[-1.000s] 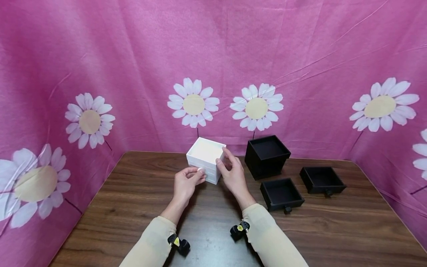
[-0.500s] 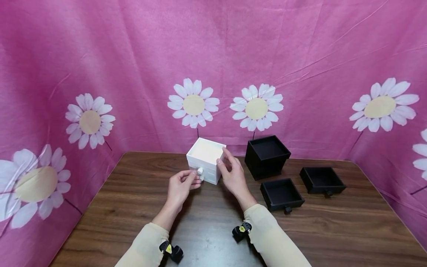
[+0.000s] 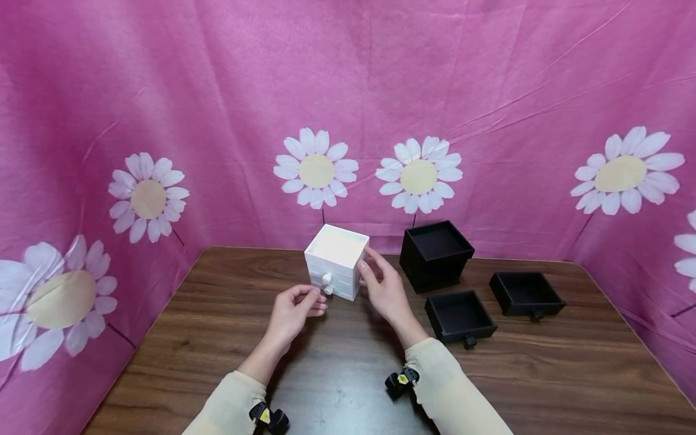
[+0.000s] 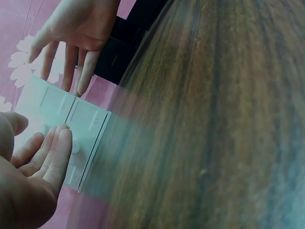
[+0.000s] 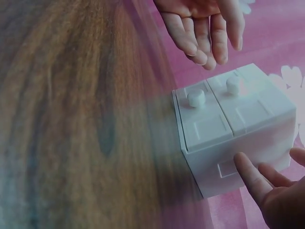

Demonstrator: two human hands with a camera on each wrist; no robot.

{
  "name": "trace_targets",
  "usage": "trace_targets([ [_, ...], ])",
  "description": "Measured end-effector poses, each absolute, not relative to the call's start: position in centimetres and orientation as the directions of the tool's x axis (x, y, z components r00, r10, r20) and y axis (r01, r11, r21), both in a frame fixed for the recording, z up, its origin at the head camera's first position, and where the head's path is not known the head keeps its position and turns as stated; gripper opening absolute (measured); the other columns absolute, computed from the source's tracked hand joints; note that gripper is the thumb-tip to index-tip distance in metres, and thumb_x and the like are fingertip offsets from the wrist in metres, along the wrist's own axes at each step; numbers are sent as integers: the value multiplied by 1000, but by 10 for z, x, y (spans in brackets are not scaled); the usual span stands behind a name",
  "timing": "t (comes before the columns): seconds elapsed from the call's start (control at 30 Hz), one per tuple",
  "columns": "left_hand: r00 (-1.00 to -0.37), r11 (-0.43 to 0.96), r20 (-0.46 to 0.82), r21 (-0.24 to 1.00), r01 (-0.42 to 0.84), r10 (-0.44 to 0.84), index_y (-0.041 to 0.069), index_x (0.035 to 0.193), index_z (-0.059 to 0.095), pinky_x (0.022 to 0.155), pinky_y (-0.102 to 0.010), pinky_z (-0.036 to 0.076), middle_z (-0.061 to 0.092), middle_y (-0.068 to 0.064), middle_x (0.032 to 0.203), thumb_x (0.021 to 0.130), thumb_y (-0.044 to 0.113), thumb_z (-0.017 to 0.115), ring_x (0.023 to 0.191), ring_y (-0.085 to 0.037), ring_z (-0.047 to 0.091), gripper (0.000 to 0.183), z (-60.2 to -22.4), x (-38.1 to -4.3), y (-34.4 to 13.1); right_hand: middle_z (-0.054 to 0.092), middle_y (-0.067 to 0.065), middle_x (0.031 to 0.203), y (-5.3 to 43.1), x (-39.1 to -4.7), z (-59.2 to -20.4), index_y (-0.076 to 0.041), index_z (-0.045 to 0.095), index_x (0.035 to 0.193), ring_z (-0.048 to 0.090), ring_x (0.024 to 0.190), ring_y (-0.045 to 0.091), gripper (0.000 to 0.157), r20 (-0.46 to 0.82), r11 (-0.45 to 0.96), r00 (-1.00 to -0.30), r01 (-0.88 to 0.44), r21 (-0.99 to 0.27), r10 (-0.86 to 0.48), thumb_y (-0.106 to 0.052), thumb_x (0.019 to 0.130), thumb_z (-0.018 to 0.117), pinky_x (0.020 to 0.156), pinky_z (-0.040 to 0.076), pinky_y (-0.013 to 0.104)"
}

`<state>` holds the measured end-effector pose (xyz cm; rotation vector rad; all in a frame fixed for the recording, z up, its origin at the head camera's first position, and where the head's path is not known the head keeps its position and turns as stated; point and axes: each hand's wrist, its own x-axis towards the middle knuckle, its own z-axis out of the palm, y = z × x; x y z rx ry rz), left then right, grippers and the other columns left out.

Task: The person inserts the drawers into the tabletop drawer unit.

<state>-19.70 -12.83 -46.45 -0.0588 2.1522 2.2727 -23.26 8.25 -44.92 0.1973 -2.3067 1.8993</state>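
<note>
A small white two-drawer box (image 3: 338,257) stands at the back of the wooden table, both drawers pushed in. Two round knobs, the upper knob (image 5: 233,86) and the lower knob (image 5: 196,98), stick out of its front. My left hand (image 3: 293,311) hovers before the front face, apart from the knobs in the right wrist view, fingers loosely bent with nothing between them. My right hand (image 3: 385,289) is at the box's right side, fingers extended, a fingertip right at the side wall in the right wrist view.
A black box (image 3: 437,257) with a recessed top stands to the right of the white one. Two black drawers lie in front of it, a nearer drawer (image 3: 461,317) and a farther drawer (image 3: 526,293). Behind the table (image 3: 217,326) hangs a pink daisy-print cloth (image 3: 228,90).
My left hand has let go of the knob area and moved back and slightly down, so both knobs show. My right hand has shifted slightly rightward along the box's side. The box stays put.
</note>
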Motion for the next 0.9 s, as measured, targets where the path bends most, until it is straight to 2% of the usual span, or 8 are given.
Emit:
trace_targets([
  [0.3, -1000, -38, -18, 999, -18, 12, -21, 116, 65, 77, -33, 67, 76, -30, 99, 106, -2, 60, 79, -19, 76, 21, -467, -197, -124, 59, 31, 147, 87, -226, -451, -4, 54, 157, 71, 123, 46, 47, 183, 136, -983, -183, -974, -15, -16, 112, 59, 98, 62, 54],
  [0.57, -998, 14, 25, 1000, 25, 61, -20, 120, 66, 83, -42, 68, 74, -36, 104, 107, 1, 60, 84, -25, 78, 25, -463, -197, -114, 61, 30, 148, 102, -218, -449, -6, 56, 155, 72, 119, 51, 45, 173, 206, -985, -174, -963, -22, -19, 112, 59, 98, 62, 56],
  [0.73, -994, 53, 30, 998, 35, 104, -19, 122, 66, 85, -43, 67, 73, -39, 109, 107, 2, 59, 90, -32, 79, 26, -464, -196, -107, 64, 28, 146, 113, -213, -448, -7, 59, 152, 75, 113, 49, 43, 169, 242, -986, -164, -956, 0, -22, 111, 61, 96, 63, 51],
  [0.9, -989, 72, 34, 996, 44, 143, -18, 122, 66, 87, -43, 67, 72, -40, 111, 107, 2, 59, 94, -36, 78, 26, -466, -198, -100, 69, 25, 140, 123, -207, -449, -5, 62, 147, 74, 114, 47, 39, 191, 257, -982, -180, -950, 18, -18, 111, 62, 94, 65, 42],
])
